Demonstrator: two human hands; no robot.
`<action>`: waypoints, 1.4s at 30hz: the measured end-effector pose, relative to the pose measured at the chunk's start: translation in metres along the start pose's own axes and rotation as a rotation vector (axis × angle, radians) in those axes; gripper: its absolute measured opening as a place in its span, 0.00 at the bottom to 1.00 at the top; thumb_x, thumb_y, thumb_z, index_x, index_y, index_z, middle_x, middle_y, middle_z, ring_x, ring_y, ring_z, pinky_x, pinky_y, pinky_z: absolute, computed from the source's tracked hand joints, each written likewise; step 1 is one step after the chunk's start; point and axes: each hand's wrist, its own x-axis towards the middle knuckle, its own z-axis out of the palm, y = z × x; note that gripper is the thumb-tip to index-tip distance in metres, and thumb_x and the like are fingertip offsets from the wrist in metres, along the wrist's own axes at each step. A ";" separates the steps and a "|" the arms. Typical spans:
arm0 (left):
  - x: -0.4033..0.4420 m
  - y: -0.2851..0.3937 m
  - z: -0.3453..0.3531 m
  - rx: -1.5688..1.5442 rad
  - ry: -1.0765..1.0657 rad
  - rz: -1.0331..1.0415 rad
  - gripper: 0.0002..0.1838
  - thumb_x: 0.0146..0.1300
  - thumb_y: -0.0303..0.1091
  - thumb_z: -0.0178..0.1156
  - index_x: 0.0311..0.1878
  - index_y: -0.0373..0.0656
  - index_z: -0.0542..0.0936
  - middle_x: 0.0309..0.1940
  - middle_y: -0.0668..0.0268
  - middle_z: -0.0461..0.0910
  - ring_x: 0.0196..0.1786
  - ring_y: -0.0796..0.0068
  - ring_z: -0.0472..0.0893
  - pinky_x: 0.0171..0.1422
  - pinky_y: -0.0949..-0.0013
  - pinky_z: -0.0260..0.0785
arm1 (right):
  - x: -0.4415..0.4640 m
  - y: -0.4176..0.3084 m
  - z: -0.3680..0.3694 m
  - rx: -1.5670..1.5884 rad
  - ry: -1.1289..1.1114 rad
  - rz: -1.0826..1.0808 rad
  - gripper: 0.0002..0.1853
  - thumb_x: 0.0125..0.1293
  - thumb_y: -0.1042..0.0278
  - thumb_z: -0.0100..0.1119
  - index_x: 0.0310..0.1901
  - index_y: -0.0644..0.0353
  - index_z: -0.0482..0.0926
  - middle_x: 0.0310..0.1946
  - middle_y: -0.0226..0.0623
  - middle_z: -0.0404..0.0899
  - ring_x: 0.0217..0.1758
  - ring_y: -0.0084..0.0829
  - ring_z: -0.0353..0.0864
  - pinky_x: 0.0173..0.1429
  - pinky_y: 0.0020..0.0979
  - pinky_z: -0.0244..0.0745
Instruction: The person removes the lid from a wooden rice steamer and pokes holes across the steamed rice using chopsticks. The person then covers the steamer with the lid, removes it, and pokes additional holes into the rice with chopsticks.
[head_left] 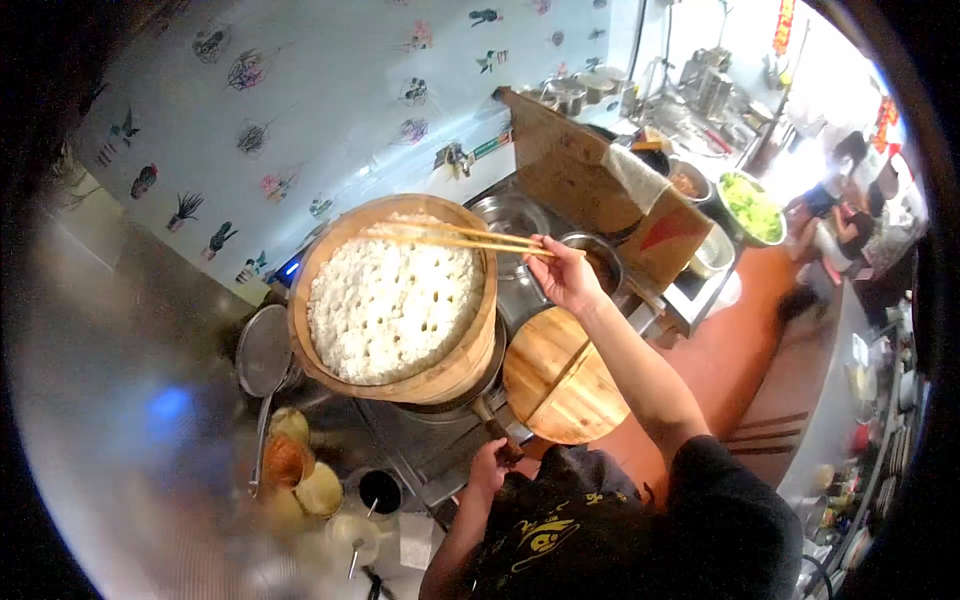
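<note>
Black shirt [620, 540]; wooden tub [455, 374] holding rice [395, 295]; right hand [567, 276] grips chopsticks [480, 239], left hand [487, 467] wooden handle [489, 420].

On the metal stove top [435, 488], a dark pan [450, 409] is set, and by it the round wooden tub [455, 376] is borne. Farther right in view, a steel bowl [512, 212] is placed. On the surface beside the stove, small containers [320, 490] are clustered; how the wooden lid [545, 370] is supported cannot be told.
</note>
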 end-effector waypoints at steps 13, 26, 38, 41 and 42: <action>-0.018 -0.035 0.037 -0.166 0.380 0.244 0.09 0.65 0.36 0.56 0.38 0.39 0.73 0.27 0.61 0.76 0.29 0.66 0.76 0.32 0.63 0.69 | -0.036 -0.116 -0.058 0.020 -0.066 -0.155 0.16 0.71 0.63 0.51 0.48 0.71 0.75 0.40 0.46 0.80 0.42 0.33 0.84 0.44 0.25 0.84; -0.022 -0.020 0.086 -0.152 0.582 0.171 0.08 0.63 0.35 0.55 0.34 0.41 0.71 0.24 0.62 0.73 0.27 0.68 0.73 0.28 0.67 0.66 | -0.326 -0.171 -0.401 0.325 1.033 -0.462 0.08 0.66 0.68 0.58 0.40 0.65 0.77 0.38 0.40 0.79 0.45 0.34 0.80 0.52 0.29 0.82; -0.021 -0.028 0.064 -0.140 0.587 0.209 0.10 0.62 0.38 0.59 0.38 0.43 0.73 0.25 0.61 0.76 0.25 0.64 0.74 0.30 0.63 0.67 | -0.124 -0.092 -0.527 0.429 0.722 -0.406 0.15 0.72 0.66 0.50 0.44 0.75 0.75 0.46 0.47 0.79 0.52 0.39 0.78 0.63 0.32 0.77; -0.020 -0.031 0.062 -0.142 0.584 0.222 0.09 0.62 0.37 0.59 0.39 0.43 0.73 0.26 0.60 0.76 0.26 0.62 0.74 0.30 0.62 0.68 | -0.097 -0.094 -0.517 0.458 0.713 -0.373 0.15 0.72 0.65 0.49 0.46 0.73 0.75 0.43 0.46 0.80 0.51 0.37 0.78 0.62 0.32 0.77; -0.014 -0.036 0.043 -0.162 0.603 0.209 0.09 0.62 0.37 0.59 0.38 0.43 0.73 0.26 0.59 0.76 0.26 0.62 0.75 0.31 0.61 0.69 | -0.096 -0.097 -0.506 0.456 0.723 -0.369 0.15 0.72 0.65 0.49 0.47 0.72 0.76 0.41 0.46 0.80 0.51 0.36 0.78 0.61 0.31 0.77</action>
